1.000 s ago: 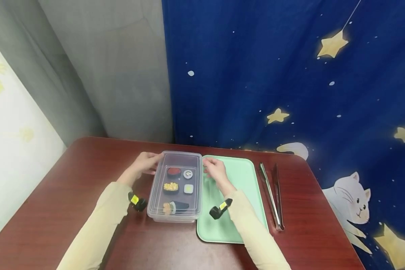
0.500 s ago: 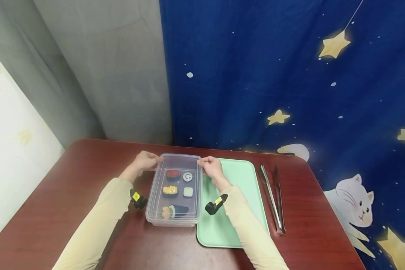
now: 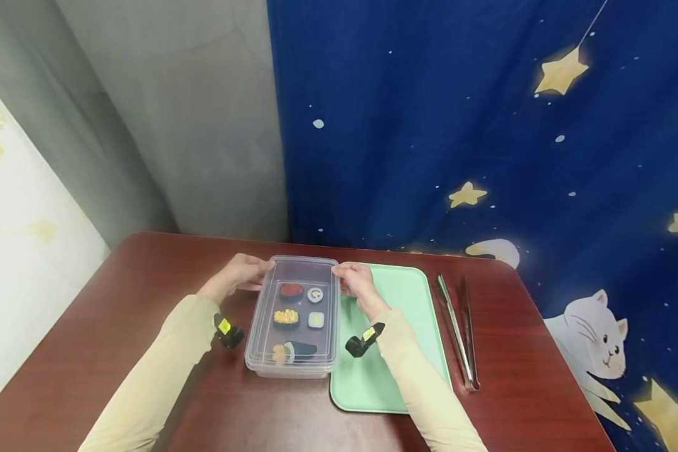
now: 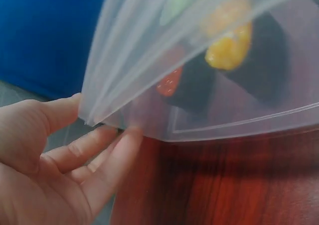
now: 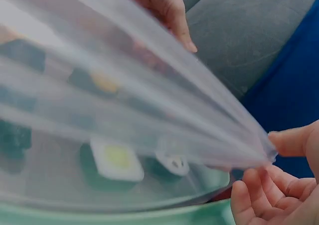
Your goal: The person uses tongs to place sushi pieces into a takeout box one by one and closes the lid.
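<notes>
A clear plastic food container (image 3: 294,375) stands on the table with its see-through lid (image 3: 302,268) on top. Through the lid show several sushi pieces: one topped red (image 3: 291,290), one topped yellow (image 3: 285,317), a round roll (image 3: 314,294), a square white piece (image 3: 316,320) and a dark cone-shaped hand roll (image 3: 299,350). My left hand (image 3: 242,274) pinches the lid's far left corner, thumb on the edge and fingers beneath it. At the far right corner, my right hand (image 3: 357,280) pinches the lid's rim between thumb and fingertips.
A mint green tray (image 3: 398,301) lies against the container's right side, partly under my right forearm. Right of it are metal tongs (image 3: 457,333). The dark red table (image 3: 164,276) ends at a grey curtain (image 3: 220,157) and a blue star-patterned curtain (image 3: 384,157).
My right hand has moved slightly left from over the tray's edge onto the lid's far right corner and taken hold there. The left hand stays at the far left corner.
</notes>
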The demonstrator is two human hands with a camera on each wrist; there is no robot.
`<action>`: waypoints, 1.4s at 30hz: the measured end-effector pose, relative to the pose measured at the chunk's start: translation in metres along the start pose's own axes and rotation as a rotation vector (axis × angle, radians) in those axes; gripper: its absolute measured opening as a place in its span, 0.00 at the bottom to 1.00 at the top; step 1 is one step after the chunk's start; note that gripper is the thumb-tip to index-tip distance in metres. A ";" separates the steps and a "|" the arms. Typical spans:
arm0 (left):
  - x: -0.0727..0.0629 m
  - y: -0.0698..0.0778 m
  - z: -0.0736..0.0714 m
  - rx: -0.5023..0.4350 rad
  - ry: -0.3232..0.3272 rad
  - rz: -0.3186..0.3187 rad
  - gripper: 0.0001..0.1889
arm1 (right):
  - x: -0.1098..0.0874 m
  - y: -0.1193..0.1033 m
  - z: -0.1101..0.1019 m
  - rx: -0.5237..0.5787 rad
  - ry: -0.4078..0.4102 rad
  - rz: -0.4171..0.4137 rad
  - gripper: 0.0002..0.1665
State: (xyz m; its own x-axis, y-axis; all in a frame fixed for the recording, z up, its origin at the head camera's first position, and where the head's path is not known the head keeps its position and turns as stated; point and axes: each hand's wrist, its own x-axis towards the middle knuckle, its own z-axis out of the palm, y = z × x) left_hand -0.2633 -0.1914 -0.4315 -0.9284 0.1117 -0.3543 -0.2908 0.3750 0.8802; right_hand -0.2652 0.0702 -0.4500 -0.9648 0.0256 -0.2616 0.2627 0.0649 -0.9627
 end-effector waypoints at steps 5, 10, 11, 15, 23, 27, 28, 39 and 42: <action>0.003 0.004 -0.001 -0.005 0.011 0.001 0.30 | 0.006 -0.006 -0.005 -0.024 -0.010 0.048 0.12; 0.007 0.007 -0.004 0.021 -0.002 0.004 0.23 | 0.011 -0.007 -0.003 -0.033 -0.003 0.032 0.13; 0.008 0.007 -0.004 0.023 -0.008 0.003 0.22 | 0.012 -0.007 -0.002 -0.036 -0.002 0.030 0.13; 0.009 0.008 -0.004 0.032 -0.024 -0.003 0.20 | 0.016 -0.008 -0.001 -0.077 0.014 0.024 0.13; 0.014 0.008 -0.002 0.036 -0.076 -0.020 0.19 | 0.019 -0.010 0.001 -0.111 0.039 0.038 0.13; 0.015 0.008 -0.002 0.045 -0.075 -0.010 0.17 | 0.018 -0.010 0.002 -0.083 0.026 0.036 0.11; 0.014 0.008 -0.001 0.044 -0.070 -0.015 0.16 | 0.017 -0.010 0.002 -0.078 0.019 0.044 0.11; 0.012 0.007 -0.004 0.003 -0.100 -0.061 0.20 | 0.013 -0.012 -0.002 -0.070 -0.040 0.088 0.08; 0.010 0.006 -0.005 -0.022 -0.110 -0.056 0.24 | 0.014 -0.012 -0.003 -0.054 -0.039 0.083 0.09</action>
State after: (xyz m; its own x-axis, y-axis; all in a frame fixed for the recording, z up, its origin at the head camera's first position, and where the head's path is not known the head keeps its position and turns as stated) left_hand -0.2756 -0.1921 -0.4283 -0.8798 0.1919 -0.4350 -0.3480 0.3635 0.8642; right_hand -0.2815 0.0732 -0.4414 -0.9389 -0.0053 -0.3440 0.3410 0.1183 -0.9326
